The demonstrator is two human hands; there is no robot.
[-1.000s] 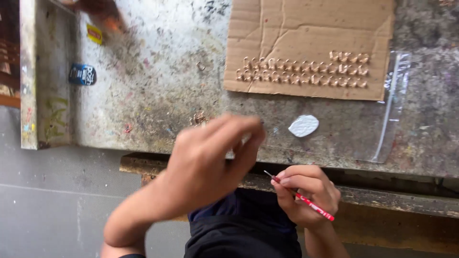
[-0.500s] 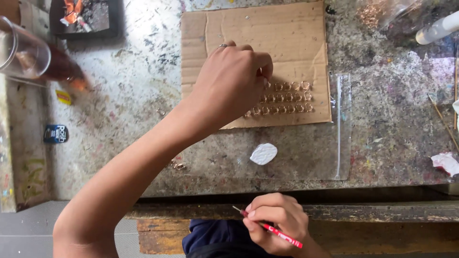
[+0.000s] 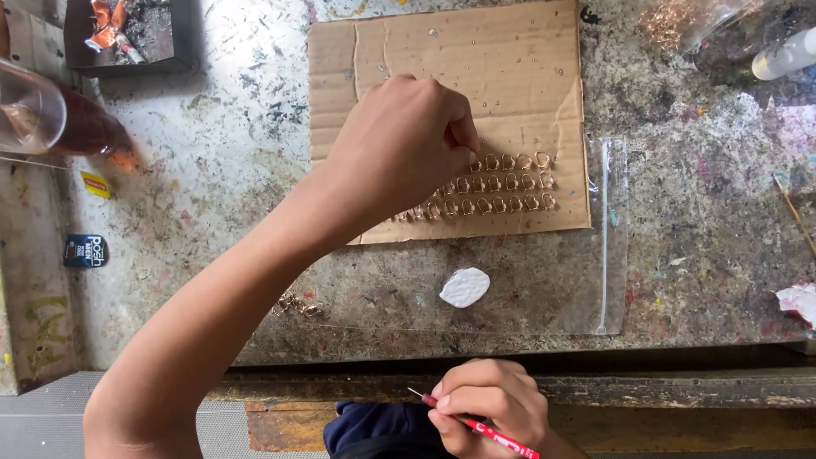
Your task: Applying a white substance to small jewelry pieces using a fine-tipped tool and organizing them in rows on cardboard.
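Note:
My left hand (image 3: 404, 149) reaches over a brown cardboard sheet (image 3: 510, 68) on the stained worktable. Its pinched fingertips touch the left end of rows of small golden rings (image 3: 510, 183) set out on the cardboard. Whether a ring is between the fingers is hidden. My right hand (image 3: 489, 408) stays low at the table's front edge, gripping a thin red tool (image 3: 480, 427) with a fine pointed tip. A white blob of paste (image 3: 464, 286) lies on the table between the two hands.
A clear plastic bag (image 3: 608, 238) lies to the right of the cardboard. A few loose golden rings (image 3: 297, 303) sit by my forearm. A glass jar (image 3: 51, 119) lies at the left, a dark tray (image 3: 127, 34) at the top left, a white bottle (image 3: 786, 55) at the top right.
My left hand went from the table's front edge up onto the cardboard and settled at the rows of rings. My right hand kept the red tool and stayed low.

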